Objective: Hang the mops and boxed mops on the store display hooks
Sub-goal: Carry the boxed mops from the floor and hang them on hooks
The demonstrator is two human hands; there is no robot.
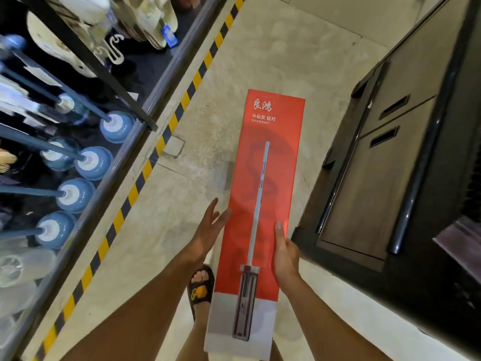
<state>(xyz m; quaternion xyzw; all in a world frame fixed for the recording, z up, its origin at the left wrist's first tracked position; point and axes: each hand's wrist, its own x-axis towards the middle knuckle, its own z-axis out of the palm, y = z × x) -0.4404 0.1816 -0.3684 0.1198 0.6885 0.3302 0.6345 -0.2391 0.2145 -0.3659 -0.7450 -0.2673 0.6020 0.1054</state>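
Observation:
A long flat boxed mop [263, 204], red with a white lower end and a picture of a mop on its face, is held out in front of me above the floor. My right hand [285, 254] grips its right edge, thumb laid flat on the red face. My left hand [210, 225] is spread with straight fingers against the box's left edge. The store display rack [109, 82] with its black frame stands to my left.
Several blue plungers [91, 162] on long handles hang in the rack, with slippers [153, 19] above them. A yellow-black hazard stripe [145, 173] runs along the rack's base. A dark wooden cabinet [385, 162] stands to the right. My sandalled foot [200, 287] shows below the box.

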